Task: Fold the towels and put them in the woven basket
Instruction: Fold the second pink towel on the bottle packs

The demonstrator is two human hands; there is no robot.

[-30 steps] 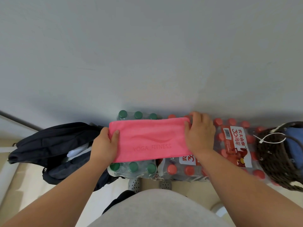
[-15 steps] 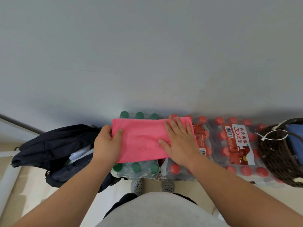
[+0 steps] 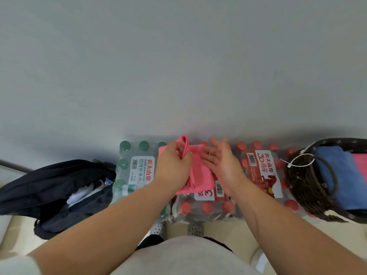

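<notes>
Pink towel (image 3: pixel 200 175) lies partly folded on shrink-wrapped water bottle packs (image 3: pixel 256 175), against the wall (image 3: pixel 178 66). Left hand (image 3: pixel 172 165) pinches the towel's left edge, lifted into a loop above the knuckles. Right hand (image 3: pixel 222 165) open, fingers spread, palm flat, resting at the towel's right side. Woven basket (image 3: pixel 305 187) sits at far right beside the packs, holding a folded blue towel (image 3: pixel 333 169) and a pink one (image 3: pixel 360 163). Black bag (image 3: pixel 53 187) on the floor, left of the packs.
</notes>
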